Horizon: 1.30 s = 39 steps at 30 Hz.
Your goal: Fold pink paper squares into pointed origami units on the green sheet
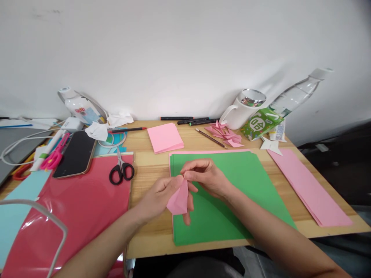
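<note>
A small folded piece of pink paper (179,200) is held up over the left part of a stack of green paper sheets (232,181). My left hand (166,191) grips it between thumb and fingers, with some fingers showing behind it. At the top tip of the paper, the thumb and index finger of my right hand (205,175) pinch it, the tip itself hidden by the fingertips. Beyond my hands lies a stack of square pink paper (165,138). Several folded pink paper pieces (224,133) are piled beside a pencil (211,139).
Black-handled scissors (120,170) and a phone (77,154) rest on a red folder (78,208) at left. A white mug (239,112), green carton (261,123) and tilted bottle (298,94) stand at back right. Pink strips (310,189) lie at right. A white cable (58,224) crosses lower left.
</note>
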Tool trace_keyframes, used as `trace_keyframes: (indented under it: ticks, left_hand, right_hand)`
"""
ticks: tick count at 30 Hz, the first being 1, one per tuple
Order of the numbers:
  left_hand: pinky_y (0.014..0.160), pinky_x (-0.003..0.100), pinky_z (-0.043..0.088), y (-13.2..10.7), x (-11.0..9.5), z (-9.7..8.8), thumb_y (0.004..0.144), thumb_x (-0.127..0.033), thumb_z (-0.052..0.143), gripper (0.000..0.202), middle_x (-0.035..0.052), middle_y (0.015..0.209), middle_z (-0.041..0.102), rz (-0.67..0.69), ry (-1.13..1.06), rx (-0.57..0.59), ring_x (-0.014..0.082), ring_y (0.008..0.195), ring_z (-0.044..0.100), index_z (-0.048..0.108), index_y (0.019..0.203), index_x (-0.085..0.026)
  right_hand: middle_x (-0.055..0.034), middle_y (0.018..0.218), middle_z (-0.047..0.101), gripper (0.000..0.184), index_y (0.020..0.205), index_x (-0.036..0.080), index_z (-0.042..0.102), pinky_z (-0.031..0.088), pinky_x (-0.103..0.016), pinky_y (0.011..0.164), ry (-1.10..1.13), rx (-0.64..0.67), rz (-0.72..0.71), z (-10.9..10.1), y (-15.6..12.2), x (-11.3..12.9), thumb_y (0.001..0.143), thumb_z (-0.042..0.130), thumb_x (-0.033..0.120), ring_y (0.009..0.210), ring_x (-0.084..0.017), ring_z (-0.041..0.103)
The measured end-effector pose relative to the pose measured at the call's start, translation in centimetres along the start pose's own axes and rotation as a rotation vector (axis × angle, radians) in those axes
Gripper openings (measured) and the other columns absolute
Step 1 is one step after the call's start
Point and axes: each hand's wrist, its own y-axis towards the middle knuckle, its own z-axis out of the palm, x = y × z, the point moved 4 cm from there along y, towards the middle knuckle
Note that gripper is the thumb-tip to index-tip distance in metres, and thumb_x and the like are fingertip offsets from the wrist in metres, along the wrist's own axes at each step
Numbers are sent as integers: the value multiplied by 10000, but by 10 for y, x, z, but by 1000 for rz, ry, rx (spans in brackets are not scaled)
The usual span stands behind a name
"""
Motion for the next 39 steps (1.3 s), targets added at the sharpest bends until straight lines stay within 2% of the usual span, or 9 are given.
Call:
trace_keyframes:
  ticks: [3, 6, 15, 19, 24, 30, 35, 39]
  left_hand:
    - [455, 199, 416, 0, -3, -1, 892, -521, 427, 465, 66, 672, 673, 40, 135, -99, 146, 484, 647, 615, 957, -101]
    - [457, 198, 421, -1, -5, 0, 886, -529, 424, 472, 69, 700, 675, 43, 188, -134, 144, 489, 650, 608, 942, -99]
    - [447, 181, 430, 0, -1, -2, 912, -486, 395, 434, 69, 735, 699, 49, 202, -100, 127, 491, 652, 612, 965, -114]
    - [458, 190, 460, 2, -2, -3, 906, -496, 405, 442, 84, 759, 720, 34, 204, -102, 150, 536, 679, 626, 972, -119]
    - [484, 219, 507, 1, -7, -8, 890, -501, 434, 443, 86, 733, 732, 58, 287, -144, 188, 612, 704, 667, 902, -124]
    - [498, 239, 535, 2, -6, -11, 872, -488, 472, 417, 80, 736, 737, 70, 312, -159, 181, 581, 697, 674, 898, -125]
    - [520, 224, 519, 3, -8, -9, 886, -464, 438, 440, 83, 687, 730, 59, 446, -136, 164, 573, 684, 695, 779, -124]
    - [522, 228, 512, 3, -5, -7, 877, -460, 438, 455, 89, 660, 724, -10, 480, -98, 167, 564, 679, 688, 692, -127]
  right_hand:
    - [33, 550, 595, 94, 742, 183, 729, 397, -220, 467, -87, -50, -25, -2, -1, 4, 687, 767, 248, 445, -67, 499]
    - [27, 564, 591, 122, 739, 176, 730, 397, -233, 480, -144, -79, -28, -2, -2, 7, 678, 771, 275, 464, -73, 491]
    - [23, 603, 589, 91, 734, 167, 725, 399, -238, 494, -177, -67, -79, 0, -4, 12, 705, 749, 250, 481, -71, 493]
    - [14, 620, 597, 107, 703, 166, 709, 410, -237, 498, -221, -84, -89, 0, -4, 13, 717, 742, 266, 509, -79, 496]
    - [25, 564, 583, 162, 737, 154, 691, 429, -231, 515, -223, -27, 11, 1, -2, 8, 742, 724, 313, 508, -83, 501]
    - [3, 673, 581, 280, 699, 136, 662, 450, -226, 564, -278, 55, 83, -3, 1, 11, 803, 646, 395, 572, -82, 529]
    - [-36, 844, 610, 149, 718, 132, 653, 450, -223, 590, -376, 73, 59, -7, -1, 12, 748, 700, 270, 666, -97, 556]
    - [-62, 887, 620, 182, 646, 125, 615, 438, -213, 566, -472, 95, 49, -7, -2, 9, 769, 663, 250, 678, -101, 565]
